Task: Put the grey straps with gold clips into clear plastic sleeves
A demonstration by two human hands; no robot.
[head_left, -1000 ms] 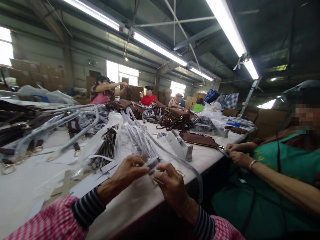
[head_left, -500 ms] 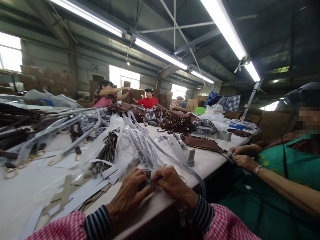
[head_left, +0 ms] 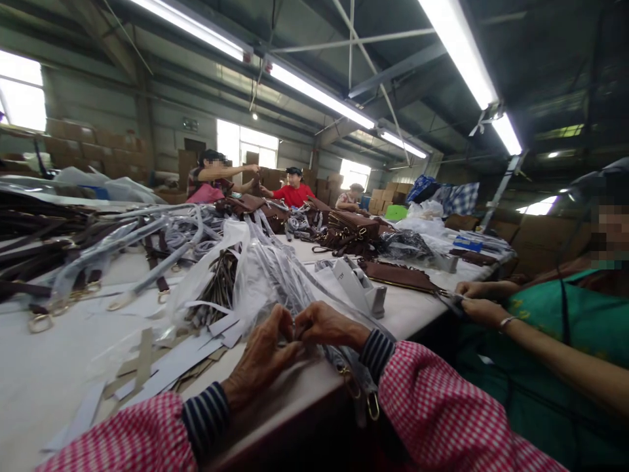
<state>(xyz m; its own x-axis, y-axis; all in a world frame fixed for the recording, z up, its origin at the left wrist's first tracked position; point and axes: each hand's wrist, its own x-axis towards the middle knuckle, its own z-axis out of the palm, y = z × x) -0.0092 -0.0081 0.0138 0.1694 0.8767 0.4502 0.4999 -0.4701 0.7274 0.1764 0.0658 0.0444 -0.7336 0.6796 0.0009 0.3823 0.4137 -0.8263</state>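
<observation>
Head view: the left hand [head_left: 265, 347] and right hand [head_left: 327, 326] meet at the fingertips above the near edge of the worktop [head_left: 29, 373]. A wrapped strap [head_left: 362, 375] runs beneath the right wrist and hangs over that edge, with gold clasps [head_left: 377, 408] dangling beside it. Fingers of both hands are bent inward; whether either grips the strap cannot be told, as the fingertips hide whatever is between them.

Risks, as judged: the overhanging weight could drag the strap off the edge if the hold is loose. The right cuff [head_left: 377, 354], close against the strap, could snag on it. Loose plastic from the bag [head_left: 255, 282], just beyond, could catch between the fingers. The left sleeve [head_left: 142, 429] could disturb the paper strips [head_left: 181, 360] nearby.

Pose: the left arm rises from lower left, thumb extended toward the right hand, index finger arched above. The right arm enters from lower right, back of hand uppermost, fingers pointing left.
</observation>
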